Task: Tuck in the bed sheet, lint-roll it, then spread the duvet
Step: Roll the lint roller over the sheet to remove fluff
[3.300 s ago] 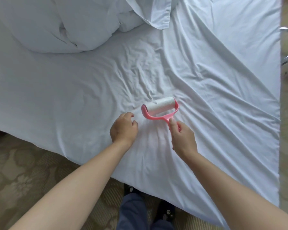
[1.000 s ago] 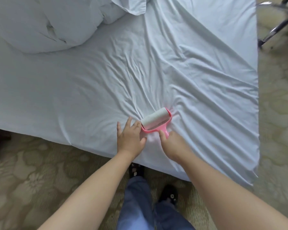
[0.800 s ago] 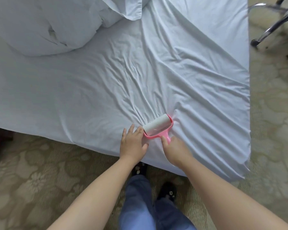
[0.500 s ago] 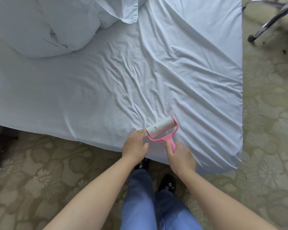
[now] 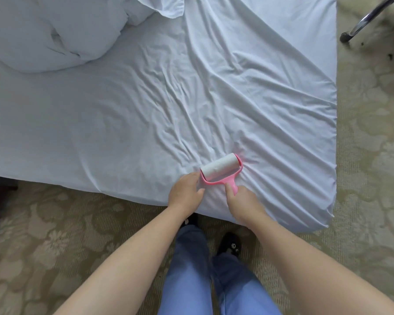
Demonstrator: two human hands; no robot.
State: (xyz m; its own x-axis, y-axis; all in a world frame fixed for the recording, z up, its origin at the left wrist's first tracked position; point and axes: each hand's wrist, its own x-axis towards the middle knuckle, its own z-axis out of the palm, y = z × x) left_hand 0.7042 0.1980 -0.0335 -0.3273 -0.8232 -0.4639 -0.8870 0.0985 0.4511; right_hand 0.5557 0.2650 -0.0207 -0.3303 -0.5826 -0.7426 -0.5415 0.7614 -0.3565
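Pink plastic lint roller with white adhesive drum (image 5: pixel 221 171) sits on wrinkled white bed sheet (image 5: pixel 146 105), near the bed's near edge, at about 5 o'clock from the sheet's centre. Right hand (image 5: pixel 241 201) grips the roller's pink handle, thumb along its top. Left hand (image 5: pixel 185 192) rests on the sheet at the roller's 8 o'clock, fingers loosely curled, fingertips touching the drum's left end, holding nothing. Bunched white duvet (image 5: pixel 55 30) lies at 11 o'clock, well apart. Patterned beige carpet (image 5: pixel 55 235) below; chrome chair leg (image 5: pixel 364 21) at 1 o'clock.
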